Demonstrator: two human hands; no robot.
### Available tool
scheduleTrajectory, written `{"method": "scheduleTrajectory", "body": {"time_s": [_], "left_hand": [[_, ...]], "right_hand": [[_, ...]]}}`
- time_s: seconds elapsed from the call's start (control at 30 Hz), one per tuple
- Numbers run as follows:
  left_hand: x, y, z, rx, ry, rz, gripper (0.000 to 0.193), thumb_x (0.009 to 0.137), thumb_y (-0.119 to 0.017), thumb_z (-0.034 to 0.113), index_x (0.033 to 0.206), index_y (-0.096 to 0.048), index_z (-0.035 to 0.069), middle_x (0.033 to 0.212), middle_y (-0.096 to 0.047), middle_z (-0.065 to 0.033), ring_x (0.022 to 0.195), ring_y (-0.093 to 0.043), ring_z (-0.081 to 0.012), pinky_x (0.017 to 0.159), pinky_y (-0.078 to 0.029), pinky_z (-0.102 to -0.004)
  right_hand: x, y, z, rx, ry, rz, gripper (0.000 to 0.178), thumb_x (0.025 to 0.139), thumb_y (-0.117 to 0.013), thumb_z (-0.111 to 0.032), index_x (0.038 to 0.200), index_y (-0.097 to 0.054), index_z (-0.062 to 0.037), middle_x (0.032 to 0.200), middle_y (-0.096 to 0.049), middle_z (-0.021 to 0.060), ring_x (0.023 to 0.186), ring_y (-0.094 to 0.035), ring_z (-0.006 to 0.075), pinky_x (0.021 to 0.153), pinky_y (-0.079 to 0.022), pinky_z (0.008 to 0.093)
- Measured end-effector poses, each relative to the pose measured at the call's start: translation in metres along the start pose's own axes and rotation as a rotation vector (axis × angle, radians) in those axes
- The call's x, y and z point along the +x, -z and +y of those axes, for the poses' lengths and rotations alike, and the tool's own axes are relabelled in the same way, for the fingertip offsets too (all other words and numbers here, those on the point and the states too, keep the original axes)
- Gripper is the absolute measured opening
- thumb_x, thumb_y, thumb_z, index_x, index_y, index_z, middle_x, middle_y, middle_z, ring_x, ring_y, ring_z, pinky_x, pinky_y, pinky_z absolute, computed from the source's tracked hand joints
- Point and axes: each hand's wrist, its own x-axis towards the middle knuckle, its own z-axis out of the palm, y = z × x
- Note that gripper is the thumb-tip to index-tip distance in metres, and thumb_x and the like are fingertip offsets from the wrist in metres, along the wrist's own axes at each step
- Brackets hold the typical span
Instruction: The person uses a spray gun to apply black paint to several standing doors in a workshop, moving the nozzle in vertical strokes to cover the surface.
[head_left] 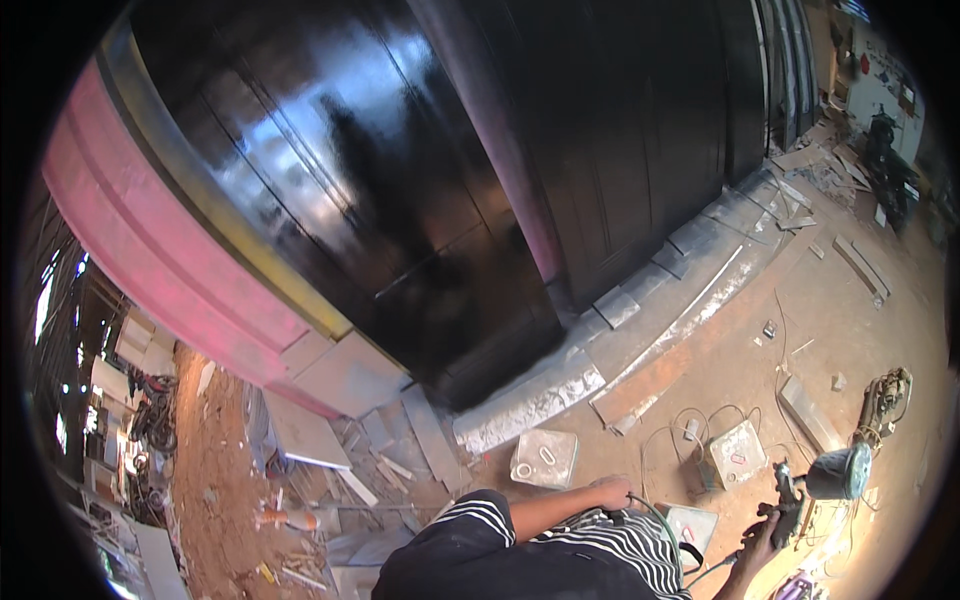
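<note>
My right hand, at the lower right, is wrapped round the grip of a dark spray gun. A round blue-grey paint cup is on the gun, which points away from my body. At my waist, my left hand is closed round a thin dark hose. The hose loops down towards my right side, and another stretch runs up to the gun. In front of me stands a large glossy black panel that mirrors light; neither hand touches it.
Square tins or boxes stand on the dirt floor near me, one pale box with cords around it. Boards and scraps lie along the panel's foot. A pink and yellow frame rises at left. A motorbike stands far right.
</note>
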Motion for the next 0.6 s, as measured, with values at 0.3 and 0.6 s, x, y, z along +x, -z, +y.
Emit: {"method": "scheduleTrajectory", "body": {"time_s": [0.3,0.6], "left_hand": [[0.016,-0.122,0.103,-0.089,0.298,0.204,0.034,0.088,-0.064,0.042,0.089,-0.072,0.009,0.096,-0.070,-0.0211,0.094,-0.067,-0.0408,0.079,-0.054,-0.0516],[0.040,-0.199,0.176,-0.788,0.463,0.335,0.049,0.101,-0.050,0.052,0.094,-0.067,0.006,0.082,-0.069,-0.0172,0.081,-0.069,-0.0321,0.073,-0.052,-0.0433]], "right_hand": [[0.040,0.115,0.015,0.082,0.082,-0.313,0.034,0.099,-0.060,-0.023,0.125,-0.059,-0.0003,0.099,-0.070,0.0111,0.060,-0.056,0.0088,0.048,-0.039,0.0221],[0.076,0.284,0.054,-0.030,-0.029,-0.105,0.029,0.100,-0.065,-0.032,0.110,-0.066,-0.0047,0.097,-0.071,0.0050,0.055,-0.051,0.0061,0.046,-0.033,0.0219]]}}
